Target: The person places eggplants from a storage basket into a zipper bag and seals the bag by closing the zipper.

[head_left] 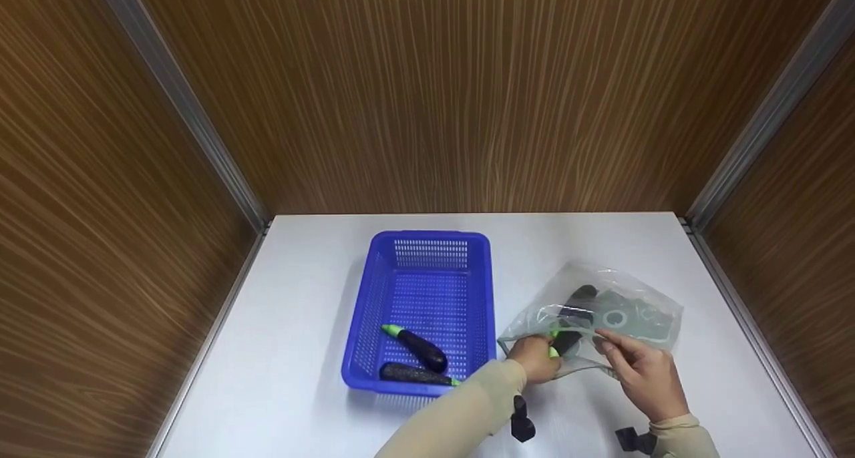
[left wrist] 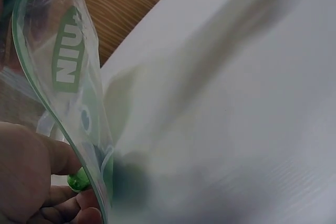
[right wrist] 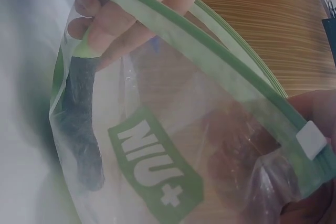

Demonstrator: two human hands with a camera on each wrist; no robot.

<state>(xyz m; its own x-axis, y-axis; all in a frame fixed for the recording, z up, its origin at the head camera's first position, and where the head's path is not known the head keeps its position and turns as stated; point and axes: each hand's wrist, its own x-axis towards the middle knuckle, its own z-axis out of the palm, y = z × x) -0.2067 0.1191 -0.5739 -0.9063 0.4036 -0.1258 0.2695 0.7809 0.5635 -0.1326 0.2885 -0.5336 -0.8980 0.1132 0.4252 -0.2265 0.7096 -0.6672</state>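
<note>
A clear zip bag (head_left: 621,284) with a green print and green zip edge lies at the right of the white table. My left hand (head_left: 534,359) reaches into its mouth, fingers pinching the green stem end (left wrist: 79,180) of a dark eggplant (right wrist: 81,129). Another dark length of eggplant (head_left: 580,301) shows through the plastic farther in; the film blurs it. My right hand (head_left: 646,381) pinches the bag's zip edge near the white slider (right wrist: 311,140), holding the mouth apart.
Left of the bag stands a blue plastic basket (head_left: 493,298) with slotted walls. Two eggplants lie inside at its near end, one (head_left: 421,348) slanted and one (head_left: 411,373) along the near wall. Wood-grain panels (head_left: 427,97) enclose the table (head_left: 294,311) at the back and sides.
</note>
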